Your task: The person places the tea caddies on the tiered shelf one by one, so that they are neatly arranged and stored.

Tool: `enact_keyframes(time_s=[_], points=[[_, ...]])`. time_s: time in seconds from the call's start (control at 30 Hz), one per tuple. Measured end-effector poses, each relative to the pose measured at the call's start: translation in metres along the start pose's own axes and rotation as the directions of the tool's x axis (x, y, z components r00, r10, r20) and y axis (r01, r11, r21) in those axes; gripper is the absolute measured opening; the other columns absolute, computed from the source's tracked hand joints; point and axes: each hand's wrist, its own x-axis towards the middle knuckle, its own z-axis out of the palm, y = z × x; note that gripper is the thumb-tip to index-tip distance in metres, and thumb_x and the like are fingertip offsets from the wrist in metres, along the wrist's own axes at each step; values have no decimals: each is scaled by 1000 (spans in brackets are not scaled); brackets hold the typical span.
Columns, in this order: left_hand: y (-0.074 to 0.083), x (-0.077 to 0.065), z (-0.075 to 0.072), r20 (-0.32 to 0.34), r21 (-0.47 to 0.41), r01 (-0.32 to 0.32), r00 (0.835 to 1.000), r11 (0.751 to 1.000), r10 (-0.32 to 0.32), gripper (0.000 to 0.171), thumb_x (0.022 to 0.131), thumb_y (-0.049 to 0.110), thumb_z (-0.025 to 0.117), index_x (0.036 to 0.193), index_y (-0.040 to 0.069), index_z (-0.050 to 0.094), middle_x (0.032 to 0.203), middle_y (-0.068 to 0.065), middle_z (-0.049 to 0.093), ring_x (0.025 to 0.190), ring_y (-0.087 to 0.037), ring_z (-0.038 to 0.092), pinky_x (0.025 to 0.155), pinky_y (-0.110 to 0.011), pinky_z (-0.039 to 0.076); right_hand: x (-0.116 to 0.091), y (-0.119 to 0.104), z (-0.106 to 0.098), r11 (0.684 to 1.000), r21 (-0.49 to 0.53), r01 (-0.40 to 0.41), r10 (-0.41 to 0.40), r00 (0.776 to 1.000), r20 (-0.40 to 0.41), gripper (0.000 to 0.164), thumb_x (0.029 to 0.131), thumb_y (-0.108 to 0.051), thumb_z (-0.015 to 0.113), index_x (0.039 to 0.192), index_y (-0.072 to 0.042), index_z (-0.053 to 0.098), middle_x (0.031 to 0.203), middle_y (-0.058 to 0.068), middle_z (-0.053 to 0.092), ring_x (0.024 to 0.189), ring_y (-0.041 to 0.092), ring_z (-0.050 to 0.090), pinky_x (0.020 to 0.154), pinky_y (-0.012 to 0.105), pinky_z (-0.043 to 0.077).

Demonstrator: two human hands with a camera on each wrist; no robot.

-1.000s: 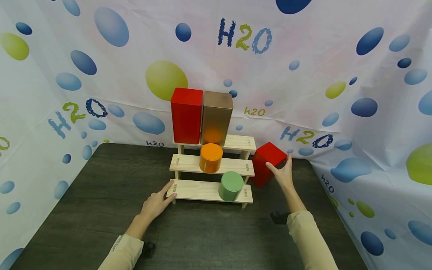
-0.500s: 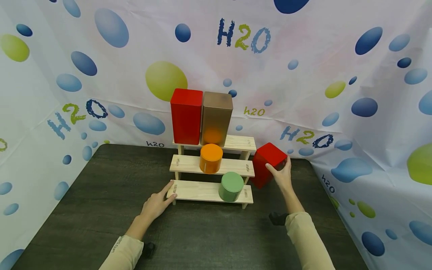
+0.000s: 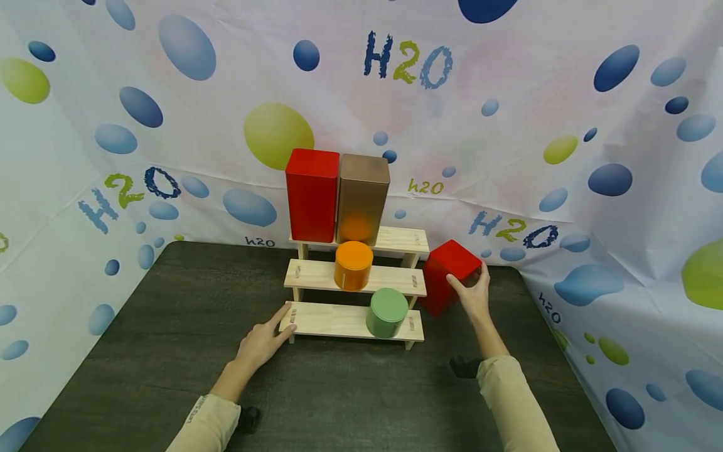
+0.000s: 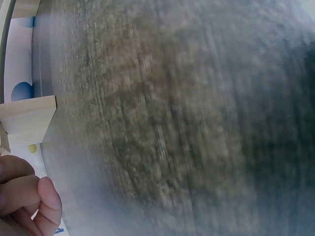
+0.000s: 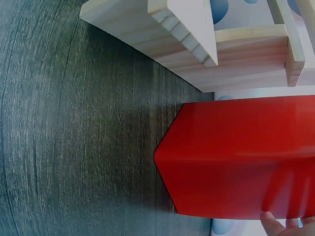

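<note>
In the head view, a three-step wooden display stand (image 3: pixel 327 319) is on the dark table. My left hand (image 3: pixel 260 342) grips the left end of its lowest step, thumb at the front edge; the left wrist view shows curled fingers (image 4: pixel 29 196) beside the wood. On the right, my right hand (image 3: pixel 476 300) holds a tall red box (image 3: pixel 452 258) near its top, thumb on one side and fingers on the other. That box stands on the table beside the stand, turned cornerwise; the right wrist view shows its lower end (image 5: pixel 221 162) close to the wooden side.
Another red box (image 3: pixel 312 198) and a bronze box (image 3: pixel 363 198) stand side by side on the top step. An orange tin (image 3: pixel 353 267) is on the middle step, a green tin (image 3: pixel 386 314) on the lowest. A patterned cloth (image 3: pixel 361 113) hangs behind the table (image 3: pixel 361 395).
Almost nothing differs. The fingers of my right hand shift slightly on the red box; the left hand and the stand keep their places.
</note>
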Motion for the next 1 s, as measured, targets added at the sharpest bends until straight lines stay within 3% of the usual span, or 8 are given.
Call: enact_keyframes(time_s=[0.37, 0.63, 0.8, 1.0], points=[[1, 0, -1, -3, -2, -14, 1000, 1000, 14, 67, 90, 54, 44, 146, 22, 25, 60, -6, 43, 47, -15, 31, 42, -29, 26, -2, 0, -6, 999, 44, 24, -22, 999, -46, 87, 82, -22, 68, 145, -7, 11, 140, 18, 23, 124, 31, 23, 100, 50, 24], [0, -3, 0, 4, -15, 10, 1000, 1000, -10, 67, 90, 53, 45, 146, 23, 24, 62, -6, 45, 49, -15, 32, 43, -29, 26, 2, -5, -17, 1000, -5, -1, 1, 999, -42, 88, 81, -26, 68, 145, -8, 11, 141, 17, 26, 126, 31, 23, 101, 49, 25], [1, -4, -1, 2, -16, 8, 1000, 1000, -8, 67, 90, 54, 45, 146, 22, 25, 64, -7, 48, 50, -17, 36, 43, -30, 27, 5, -13, -26, 1000, -6, 19, -20, 998, -63, 86, 81, -24, 69, 145, -7, 14, 140, 17, 29, 126, 31, 25, 102, 49, 24], [3, -6, -4, 1, -15, -8, 1000, 1000, 8, 68, 90, 54, 45, 146, 22, 25, 58, -6, 43, 46, -14, 29, 41, -28, 25, 8, -31, -39, 997, 60, 51, -46, 995, -83, 82, 81, -19, 68, 145, -7, 17, 140, 14, 31, 124, 26, 28, 102, 46, 26]])
